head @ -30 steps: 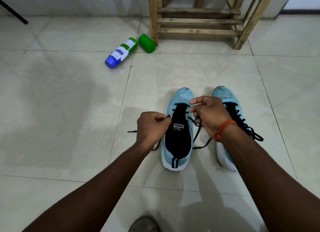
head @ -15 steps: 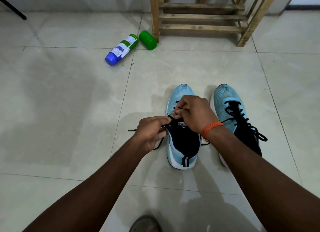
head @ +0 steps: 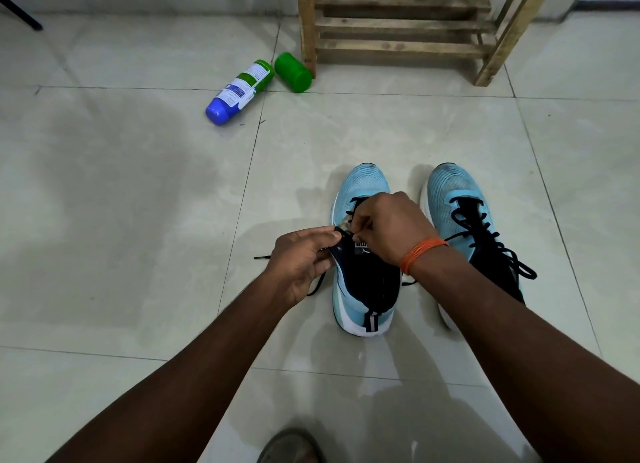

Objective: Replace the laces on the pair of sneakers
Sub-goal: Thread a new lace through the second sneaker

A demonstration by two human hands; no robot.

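Tiled floor (head: 138, 220): left hand (head: 301, 261) pinches the tongue of the half-laced sneaker (head: 363, 185), right hand (head: 388, 230) pinches black lace (head: 317, 284) at an eyelet (laced sneaker (head: 450, 192) just beside); a slack pinch could let it slip out.

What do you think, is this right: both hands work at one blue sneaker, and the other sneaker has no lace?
Not quite. The head view shows the other sneaker threaded with a black lace. The rest holds: the left hand and the right hand both work at one blue sneaker.
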